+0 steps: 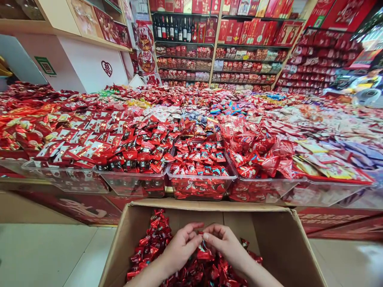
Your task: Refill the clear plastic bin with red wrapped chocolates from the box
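Both hands are inside an open cardboard box point(278, 239) filled with red foil-wrapped candies point(152, 243). My left hand point(179, 247) and my right hand point(226, 243) meet fingertip to fingertip over the pile, fingers curled in a pinch. Between them they grip a red wrapped candy point(204, 252) that hangs just below the fingertips. The forearms enter from the bottom edge of the view.
Beyond the box stands a long display of clear plastic bins point(202, 183) heaped with red candies, spreading far back. Shelves point(215, 44) of red gift boxes and bottles line the rear wall. A person point(366, 81) sits at the far right. Pale floor lies at left.
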`<state>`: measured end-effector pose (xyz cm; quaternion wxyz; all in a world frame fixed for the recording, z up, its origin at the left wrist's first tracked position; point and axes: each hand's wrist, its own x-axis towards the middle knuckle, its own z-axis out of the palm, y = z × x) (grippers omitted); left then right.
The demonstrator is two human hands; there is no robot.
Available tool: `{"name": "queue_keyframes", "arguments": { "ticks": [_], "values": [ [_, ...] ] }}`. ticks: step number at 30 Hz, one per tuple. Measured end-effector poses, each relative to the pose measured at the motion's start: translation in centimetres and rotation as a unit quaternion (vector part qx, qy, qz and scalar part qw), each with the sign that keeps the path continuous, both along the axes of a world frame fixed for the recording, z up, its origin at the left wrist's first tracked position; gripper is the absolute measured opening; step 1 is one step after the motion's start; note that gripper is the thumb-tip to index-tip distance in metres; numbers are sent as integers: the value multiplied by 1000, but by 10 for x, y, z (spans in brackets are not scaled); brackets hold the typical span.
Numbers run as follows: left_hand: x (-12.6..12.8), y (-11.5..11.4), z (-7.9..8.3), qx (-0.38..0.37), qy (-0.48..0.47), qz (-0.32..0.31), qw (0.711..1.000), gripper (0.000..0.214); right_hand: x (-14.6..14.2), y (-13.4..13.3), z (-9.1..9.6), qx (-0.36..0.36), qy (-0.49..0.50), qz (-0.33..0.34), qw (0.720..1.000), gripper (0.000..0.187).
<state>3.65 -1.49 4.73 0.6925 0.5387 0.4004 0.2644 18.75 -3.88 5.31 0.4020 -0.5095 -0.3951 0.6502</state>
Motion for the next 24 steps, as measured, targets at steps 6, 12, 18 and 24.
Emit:
{"name": "queue_keyframes", "arguments": {
  "ticks": [6, 12, 18, 24],
  "values": [
    [-5, -8, 0, 46, -13, -57, 997, 51, -6, 5, -10, -15, -4, -33, 999, 36],
    [-13, 0, 3, 30, -46, -42, 998, 47, 3, 2, 35, 143, -165, -9, 976, 28],
    [-16, 6, -13, 36, 15, -4, 999, 28, 29, 34, 140, 383, -354, -12, 853, 15],
    [-16, 3, -22, 52, 79, -23, 995, 22, 27, 109, 169, 358, -569, -10, 740, 15]
  ]
}}
